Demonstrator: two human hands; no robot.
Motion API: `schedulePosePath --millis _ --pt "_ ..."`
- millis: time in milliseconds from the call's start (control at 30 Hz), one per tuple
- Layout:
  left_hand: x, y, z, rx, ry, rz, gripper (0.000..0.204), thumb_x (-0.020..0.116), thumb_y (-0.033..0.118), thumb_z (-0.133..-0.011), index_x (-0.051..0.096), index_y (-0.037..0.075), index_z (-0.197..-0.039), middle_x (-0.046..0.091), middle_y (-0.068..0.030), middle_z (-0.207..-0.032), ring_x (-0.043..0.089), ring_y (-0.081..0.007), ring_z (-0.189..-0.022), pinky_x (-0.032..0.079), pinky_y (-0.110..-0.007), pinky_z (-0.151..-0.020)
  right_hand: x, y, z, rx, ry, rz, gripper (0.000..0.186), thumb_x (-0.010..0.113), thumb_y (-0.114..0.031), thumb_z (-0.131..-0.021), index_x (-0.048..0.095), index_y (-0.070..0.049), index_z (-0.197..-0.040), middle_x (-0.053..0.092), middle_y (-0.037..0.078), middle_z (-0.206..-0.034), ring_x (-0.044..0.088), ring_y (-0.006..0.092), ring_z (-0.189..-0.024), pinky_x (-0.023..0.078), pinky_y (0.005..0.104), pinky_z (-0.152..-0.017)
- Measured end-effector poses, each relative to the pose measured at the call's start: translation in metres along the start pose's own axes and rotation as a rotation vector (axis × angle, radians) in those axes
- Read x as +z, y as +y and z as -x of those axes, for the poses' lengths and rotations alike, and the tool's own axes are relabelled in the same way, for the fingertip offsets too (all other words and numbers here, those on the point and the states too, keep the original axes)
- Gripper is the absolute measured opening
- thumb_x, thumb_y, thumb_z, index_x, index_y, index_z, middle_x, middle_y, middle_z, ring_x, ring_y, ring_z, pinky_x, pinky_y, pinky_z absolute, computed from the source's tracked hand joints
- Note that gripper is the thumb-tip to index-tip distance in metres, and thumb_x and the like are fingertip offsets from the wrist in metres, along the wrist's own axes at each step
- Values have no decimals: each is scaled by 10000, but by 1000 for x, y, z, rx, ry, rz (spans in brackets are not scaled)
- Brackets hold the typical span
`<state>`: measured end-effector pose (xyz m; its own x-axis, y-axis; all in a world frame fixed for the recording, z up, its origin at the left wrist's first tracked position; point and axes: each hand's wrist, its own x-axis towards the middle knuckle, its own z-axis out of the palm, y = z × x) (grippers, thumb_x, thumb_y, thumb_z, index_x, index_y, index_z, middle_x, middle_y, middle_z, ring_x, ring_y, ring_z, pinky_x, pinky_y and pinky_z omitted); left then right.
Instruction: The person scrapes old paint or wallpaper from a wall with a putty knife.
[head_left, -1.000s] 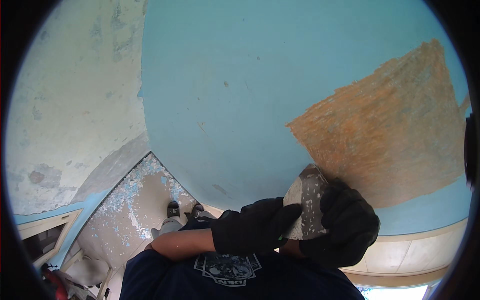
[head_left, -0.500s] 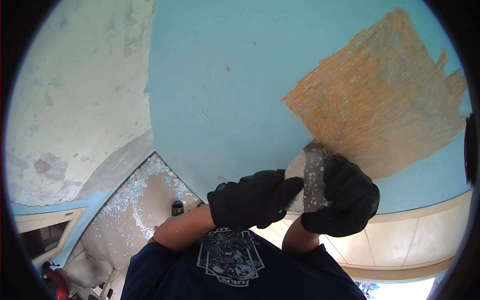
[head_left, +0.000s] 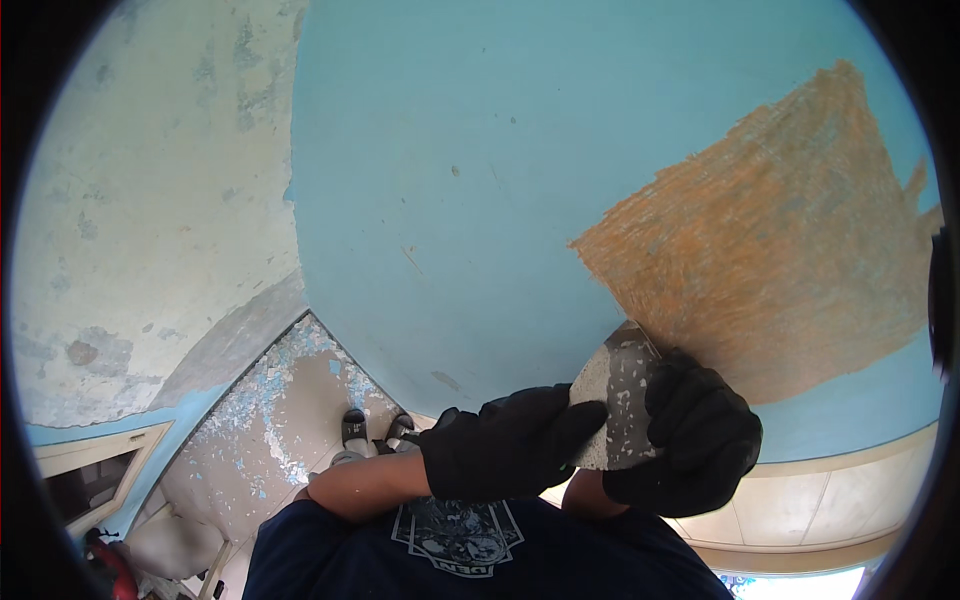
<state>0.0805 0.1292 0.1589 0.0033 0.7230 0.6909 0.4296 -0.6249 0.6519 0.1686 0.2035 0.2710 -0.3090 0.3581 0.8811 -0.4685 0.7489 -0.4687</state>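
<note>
Both my hands wear black gloves and are closed on a bent grey sheet that looks like worn sandpaper. Its left part is pale and grainy; its right part is darker with white flecks. My left hand pinches the left edge, thumb lying over the front. At the right edge my right hand is curled, its fingers bent round the sheet. The sheet's upper tip overlaps the lower corner of a scratched orange-brown patch on the blue wall; whether it touches cannot be told.
To the left stands a pale, stained wall with patchy paint. Paint flakes litter the floor in the corner, near my dark shoes. A pale framed opening and a red object are at lower left. Cream panelling runs at lower right.
The view has tilted upward, so the wall patch sits lower and my hands with the sheet appear lower. More of my shoes shows. Both hands keep their hold.
</note>
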Motion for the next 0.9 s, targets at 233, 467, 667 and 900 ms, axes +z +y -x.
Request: schedulePosePath --millis 233,467,667,900 --pt "-15 -15 -15 91 130 -13 586 705 136 -773 520 -15 -1308 575 -168 -929 607 -302 -810 514 -378 -698 1 15 -7 -19 -40 139 380 385 -208 -970 364 -103 -605 318 35 -506 304 153 -444 296 326 -463" --pt "-5 -2 -1 22 -9 -39 632 755 174 -724 518 -62 -1260 597 -236 -1043 629 -340 -922 541 -392 -819 0 5 -7 24 7 31 392 483 -220 -932 437 -79 -570 386 38 -464 372 162 -390 386 323 -427" --pt "2 5 -4 39 154 80 537 691 103 -784 542 8 -1291 618 -170 -1027 644 -304 -862 546 -379 -741 -1 0 -3 26 30 24 358 481 -176 -911 434 -70 -573 383 40 -461 358 160 -384 362 324 -419" --pt "-16 -16 -9 3 -14 -223 640 759 222 -745 519 -21 -1287 573 -206 -1138 576 -337 -1043 517 -380 -879 4 11 -8 18 33 31 263 433 -66 -838 377 -58 -581 370 47 -497 346 167 -424 347 324 -433"
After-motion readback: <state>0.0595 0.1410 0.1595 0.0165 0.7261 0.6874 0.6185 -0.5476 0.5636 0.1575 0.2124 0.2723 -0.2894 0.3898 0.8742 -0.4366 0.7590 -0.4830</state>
